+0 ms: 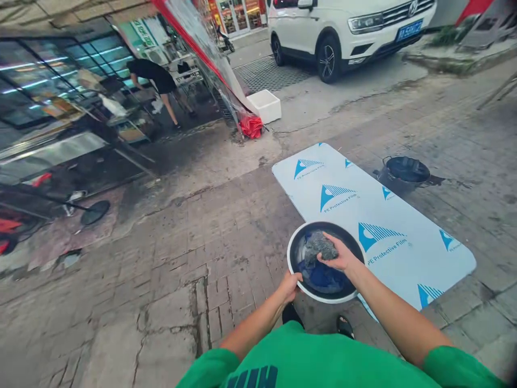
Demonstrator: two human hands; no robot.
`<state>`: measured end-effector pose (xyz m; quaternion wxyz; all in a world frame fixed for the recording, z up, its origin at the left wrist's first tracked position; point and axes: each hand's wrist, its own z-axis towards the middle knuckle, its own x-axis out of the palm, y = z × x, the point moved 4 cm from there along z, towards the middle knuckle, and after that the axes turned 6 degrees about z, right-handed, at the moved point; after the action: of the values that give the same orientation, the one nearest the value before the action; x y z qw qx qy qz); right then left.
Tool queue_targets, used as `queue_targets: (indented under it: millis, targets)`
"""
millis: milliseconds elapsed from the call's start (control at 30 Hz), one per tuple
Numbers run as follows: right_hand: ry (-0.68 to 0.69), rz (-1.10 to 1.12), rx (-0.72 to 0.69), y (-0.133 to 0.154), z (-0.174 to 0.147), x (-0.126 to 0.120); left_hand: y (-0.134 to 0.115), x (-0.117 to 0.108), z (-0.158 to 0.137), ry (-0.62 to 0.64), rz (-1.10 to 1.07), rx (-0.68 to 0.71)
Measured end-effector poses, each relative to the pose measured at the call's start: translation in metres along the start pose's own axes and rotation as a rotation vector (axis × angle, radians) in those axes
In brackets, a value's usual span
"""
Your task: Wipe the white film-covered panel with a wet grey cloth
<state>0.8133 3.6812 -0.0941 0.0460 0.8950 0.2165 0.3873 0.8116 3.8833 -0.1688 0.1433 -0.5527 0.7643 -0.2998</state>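
Left hand (290, 284) clamped on the near rim of a round pan (325, 262), held low over the paving beside a white sheet (375, 221) (blue logos). Right hand (341, 256) closed on a grey scourer (319, 246), pressed inside the pan. Dark pot (406, 171) beyond the sheet; white car (347, 27) far off.

Brick pavement (169, 258) carries a film-covered white panel (388, 226), a black pot (406, 171) and a white foam box (264, 105).
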Motion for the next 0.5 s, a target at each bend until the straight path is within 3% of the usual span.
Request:
queue_targets:
  millis: [167,267,367,500]
  targets:
    - [0.010,0.187,0.053,-0.001,0.025,0.036,-0.038,-0.042,0.026,0.000,0.047,0.007]
    - [-0.003,0.281,-0.024,0.006,0.039,0.045,-0.057,-0.057,0.040,-0.005,0.062,-0.017]
    - [-0.048,0.365,-0.074,0.010,0.049,0.046,-0.071,-0.063,0.052,-0.005,0.053,-0.032]
    - [-0.063,0.368,-0.018,0.015,0.058,0.054,-0.081,-0.057,0.062,-0.019,0.000,-0.035]
